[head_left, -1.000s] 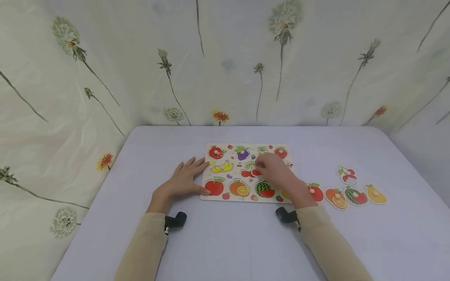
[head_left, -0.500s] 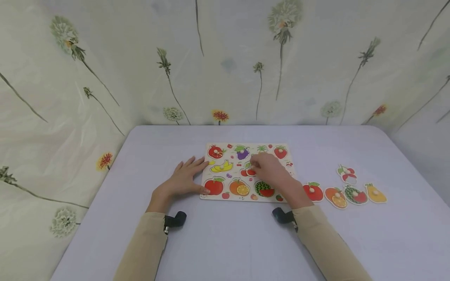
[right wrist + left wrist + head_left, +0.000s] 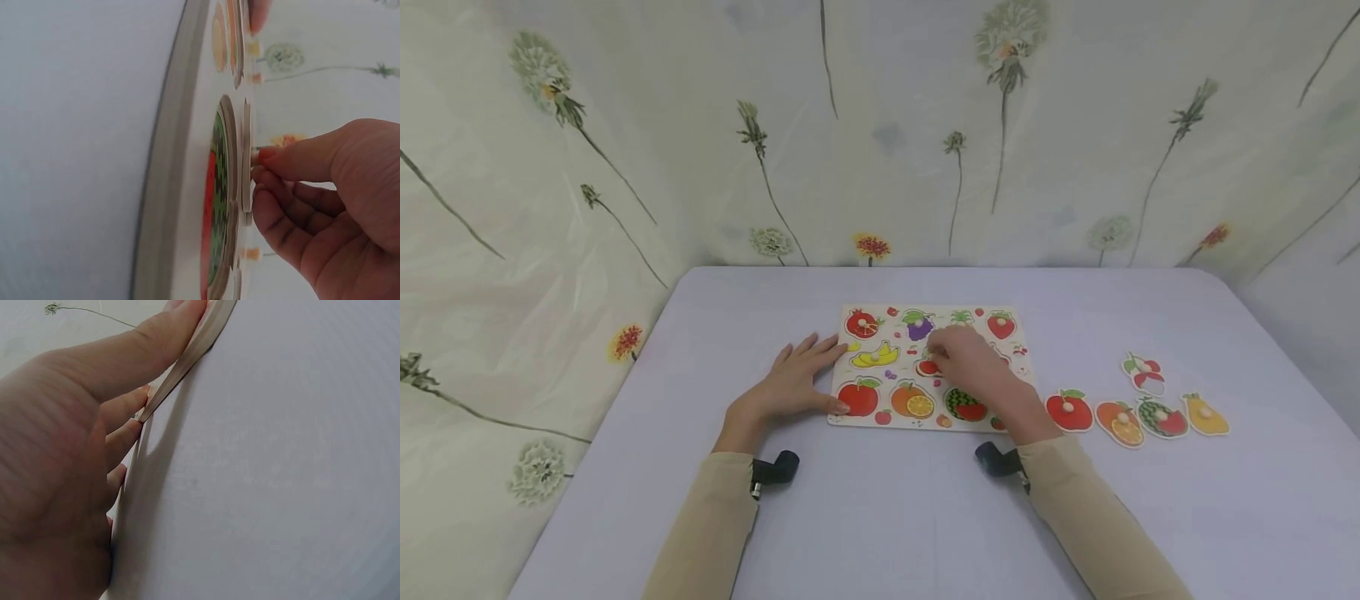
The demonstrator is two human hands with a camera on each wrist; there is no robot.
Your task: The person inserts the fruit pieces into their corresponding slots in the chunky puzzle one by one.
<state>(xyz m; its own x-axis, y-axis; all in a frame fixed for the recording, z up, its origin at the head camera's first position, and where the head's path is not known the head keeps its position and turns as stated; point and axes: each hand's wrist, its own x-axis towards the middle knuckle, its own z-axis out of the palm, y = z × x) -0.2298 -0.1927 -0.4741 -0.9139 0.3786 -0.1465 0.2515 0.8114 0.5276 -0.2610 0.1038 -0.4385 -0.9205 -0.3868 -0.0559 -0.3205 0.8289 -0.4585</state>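
A pale fruit puzzle board (image 3: 844, 373) lies on the table. My left hand (image 3: 797, 383) rests at its left edge with the fingers spread; the thumb reaches over the lower left corner near the apple picture (image 3: 857, 399). Over the middle of the board, my right hand (image 3: 973, 365) pinches the small knob of a red puzzle piece (image 3: 927, 367) with a pale edge, partly hidden by the fingers. In the right wrist view, this piece (image 3: 246, 181) appears edge-on, close to the board's surface beside the watermelon picture (image 3: 219, 194).
Right of the board lie loose knobbed pieces: an apple (image 3: 1069, 411), an orange (image 3: 1120, 423), a watermelon (image 3: 1162, 418), a yellow pear (image 3: 1206, 415) and a red-and-white fruit with leaves (image 3: 1145, 374). A floral curtain (image 3: 895, 167) hangs behind the table.
My right hand has shifted slightly left over the board with the red piece, now covering more of the cherry picture. The left hand has stayed in place.
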